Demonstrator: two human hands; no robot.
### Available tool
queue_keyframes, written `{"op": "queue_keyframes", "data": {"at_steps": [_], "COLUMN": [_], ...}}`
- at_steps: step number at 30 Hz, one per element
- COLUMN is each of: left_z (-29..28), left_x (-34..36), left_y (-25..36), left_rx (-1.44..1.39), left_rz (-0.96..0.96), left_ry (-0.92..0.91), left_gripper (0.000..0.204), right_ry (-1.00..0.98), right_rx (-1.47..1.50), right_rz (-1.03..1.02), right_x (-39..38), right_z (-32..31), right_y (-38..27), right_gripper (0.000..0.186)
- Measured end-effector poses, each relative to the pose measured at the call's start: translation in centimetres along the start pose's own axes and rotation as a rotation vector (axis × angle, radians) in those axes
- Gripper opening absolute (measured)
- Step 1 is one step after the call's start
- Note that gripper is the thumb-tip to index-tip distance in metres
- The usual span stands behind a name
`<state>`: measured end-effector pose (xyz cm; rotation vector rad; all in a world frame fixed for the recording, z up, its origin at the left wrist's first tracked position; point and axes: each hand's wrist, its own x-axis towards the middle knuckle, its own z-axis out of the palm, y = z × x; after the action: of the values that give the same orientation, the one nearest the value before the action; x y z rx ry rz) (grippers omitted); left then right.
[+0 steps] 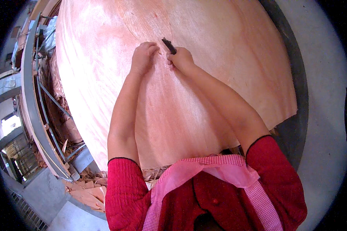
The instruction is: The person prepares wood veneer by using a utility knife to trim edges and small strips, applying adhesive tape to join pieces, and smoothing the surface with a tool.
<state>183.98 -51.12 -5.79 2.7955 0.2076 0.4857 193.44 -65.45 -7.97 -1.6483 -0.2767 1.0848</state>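
A large, pale pinkish wood veneer sheet [235, 69] spreads in front of me, its grain running away from me. On its far middle part, my left hand [144, 57] rests with fingers curled together at the surface. Whatever lies under those fingertips is hidden or too small to make out. Just to its right, my right hand [181, 59] is closed around a slim black utility knife [168, 45], whose handle sticks up and away from me. Its blade is not visible. Thin lines, like seams or cuts, run through the veneer beyond both hands.
A dark table edge [297, 73] curves along the right, above a grey floor [325, 115]. At left stands a metal frame [29, 81] beside stacked veneer. Torn veneer scraps [90, 192] lie low on the left. A pink apron [208, 165] touches the near side.
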Motion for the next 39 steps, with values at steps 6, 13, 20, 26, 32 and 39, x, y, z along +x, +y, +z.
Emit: {"op": "queue_keyframes", "data": {"at_steps": [6,13,20,26,32,39], "left_z": [0.5,0.8,1.0,1.1,1.1,1.4], "left_x": [-1.1,-2.3,-2.9,-3.1,-2.8,-3.0], "left_y": [1.2,2.2,2.1,2.0,2.1,2.1], "left_rx": [0.059,0.120,0.099,0.095,0.049,0.090], "left_rz": [-0.092,-0.204,-0.229,-0.241,-0.245,-0.193], "left_ry": [0.077,-0.181,-0.197,-0.199,-0.143,-0.130], "left_gripper": [0.024,0.039,0.042,0.044,0.041,0.035], "right_ry": [-0.013,0.014,0.000,0.001,0.018,0.011], "right_rx": [-0.078,-0.187,-0.164,-0.113,-0.115,-0.048], "right_rz": [-0.031,-0.044,0.051,0.062,0.034,0.070], "right_x": [0.0,0.5,0.3,0.1,0.5,0.7], "right_z": [-0.1,0.0,0.0,0.1,0.1,0.3], "right_y": [-0.2,0.5,0.0,-0.3,0.4,0.8], "right_gripper": [0.008,0.013,0.014,0.013,0.010,0.007]}}
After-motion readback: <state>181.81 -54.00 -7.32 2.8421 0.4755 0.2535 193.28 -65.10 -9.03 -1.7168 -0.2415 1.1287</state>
